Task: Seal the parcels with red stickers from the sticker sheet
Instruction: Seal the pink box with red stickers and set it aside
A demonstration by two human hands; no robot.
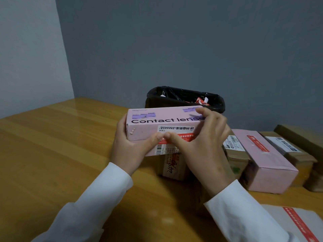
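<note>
You held the pink parcel (162, 123) above the wooden table (52, 145), left hand (129, 147) gripping its end, right hand (201, 142) curled around it, thumbs pressing the red sticker (181, 138); it looked light, stiff, best held endwise.

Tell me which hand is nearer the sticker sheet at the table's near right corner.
Right. The right hand is just up-left of the sticker sheet, while the left hand grips the pink box's far end.

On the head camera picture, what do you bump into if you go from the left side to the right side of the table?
Left hand → pink contact lens box → right hand → second pink box → brown cardboard parcels, all on the wooden table.
</note>
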